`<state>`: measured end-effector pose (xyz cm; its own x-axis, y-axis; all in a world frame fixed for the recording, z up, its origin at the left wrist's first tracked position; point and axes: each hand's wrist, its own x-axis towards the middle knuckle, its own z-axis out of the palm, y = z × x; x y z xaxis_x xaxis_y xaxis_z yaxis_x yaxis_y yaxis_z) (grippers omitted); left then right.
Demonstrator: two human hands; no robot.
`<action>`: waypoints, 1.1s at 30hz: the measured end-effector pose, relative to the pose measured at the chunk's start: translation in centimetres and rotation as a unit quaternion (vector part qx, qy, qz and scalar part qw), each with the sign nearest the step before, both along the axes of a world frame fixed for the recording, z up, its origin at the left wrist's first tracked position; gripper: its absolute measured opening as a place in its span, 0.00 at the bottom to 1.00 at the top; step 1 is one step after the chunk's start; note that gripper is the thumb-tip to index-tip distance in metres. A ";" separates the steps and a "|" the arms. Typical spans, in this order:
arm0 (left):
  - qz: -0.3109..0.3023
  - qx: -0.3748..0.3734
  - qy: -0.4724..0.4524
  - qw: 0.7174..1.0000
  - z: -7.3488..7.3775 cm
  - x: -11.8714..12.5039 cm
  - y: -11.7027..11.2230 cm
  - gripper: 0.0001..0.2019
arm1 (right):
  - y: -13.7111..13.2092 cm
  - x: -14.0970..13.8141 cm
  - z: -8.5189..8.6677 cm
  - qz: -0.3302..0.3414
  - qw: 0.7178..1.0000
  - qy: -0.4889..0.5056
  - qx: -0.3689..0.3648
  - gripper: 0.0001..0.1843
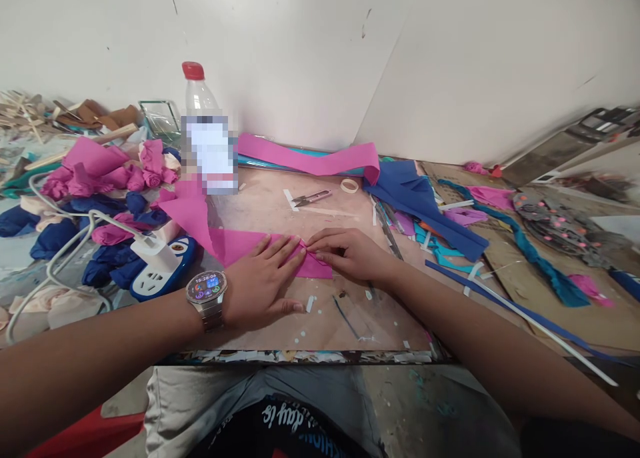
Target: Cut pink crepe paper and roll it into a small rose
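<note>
A long pink fabric strip (227, 243) lies across the worktable (350, 325), running from beside a plastic bottle (204, 131) to the middle. My left hand (263, 278), with a wristwatch on its wrist, lies flat on the strip with fingers stretched out. My right hand (350, 253) rests on the strip's right end, its fingers pressed together pinching the fold of the fabric. The fingertips of both hands nearly meet over the strip.
Small thread snips (310, 197) and a tape ring (349, 185) lie behind the hands. Rolled pink and blue fabric roses (115, 178) pile at the left near a white power strip (160, 271). Blue fabric (425, 208) and another pink strip (320, 159) lie at the back right.
</note>
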<state>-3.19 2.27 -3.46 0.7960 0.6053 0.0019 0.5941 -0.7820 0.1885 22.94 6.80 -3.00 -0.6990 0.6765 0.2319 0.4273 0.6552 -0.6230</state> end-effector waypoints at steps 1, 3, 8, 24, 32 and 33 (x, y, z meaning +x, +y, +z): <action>0.003 -0.002 0.001 1.000 -0.1 0.0 0.0 0.48 | 0.0 0.0 0.0 0.000 1.000 -0.001 0.001 0.12; 0.012 -0.006 -0.003 1.000 -0.1 0.1 0.0 0.48 | 0.0 0.1 -0.1 0.001 1.000 -0.003 0.005 0.13; 0.020 -0.002 -0.017 1.000 0.1 0.2 0.1 0.45 | 0.1 0.2 -0.2 0.000 1.000 -0.007 0.005 0.13; 0.024 0.003 -0.014 1.000 0.0 0.2 0.1 0.44 | 0.1 0.2 -0.4 0.014 1.000 -0.021 0.015 0.13; 0.030 0.001 -0.029 0.999 0.3 0.4 0.2 0.43 | 0.0 0.1 -0.2 0.011 0.999 -0.028 0.014 0.13; 0.027 0.000 -0.034 0.999 0.3 0.4 0.3 0.43 | 0.0 0.1 -0.2 0.012 0.999 -0.029 0.015 0.13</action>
